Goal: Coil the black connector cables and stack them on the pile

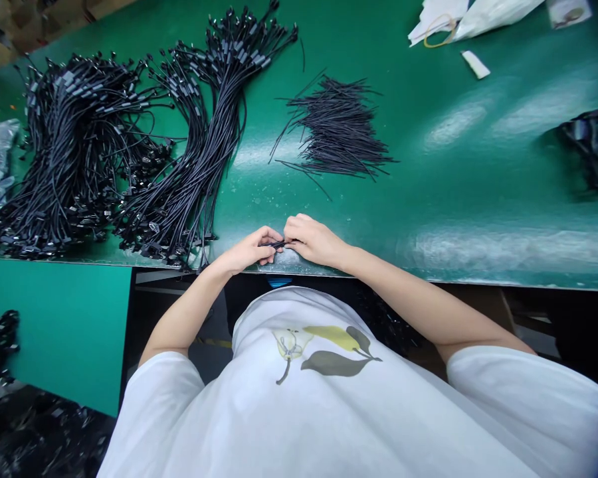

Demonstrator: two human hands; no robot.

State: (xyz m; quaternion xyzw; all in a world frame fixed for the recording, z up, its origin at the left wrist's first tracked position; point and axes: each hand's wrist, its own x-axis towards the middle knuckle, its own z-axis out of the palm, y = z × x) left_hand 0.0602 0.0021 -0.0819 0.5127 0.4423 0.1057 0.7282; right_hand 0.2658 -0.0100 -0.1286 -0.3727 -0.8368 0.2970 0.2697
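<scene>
Close to the table's front edge, my left hand pinches a small coiled black cable. My right hand meets it from the other side, its fingertips closed at the cable's end. Whether a thin tie is also between the right fingers is too small to make out. Beyond my hands lies a loose pile of thin black strips that look like twist ties. To the left, a long bundle of black cables with grey sleeves and plugs fans out over the table.
A larger heap of black cables covers the far left of the green table. Blurred black cables lie at the right edge. White plastic bags and a white scrap are at the back right. A green panel sits lower left.
</scene>
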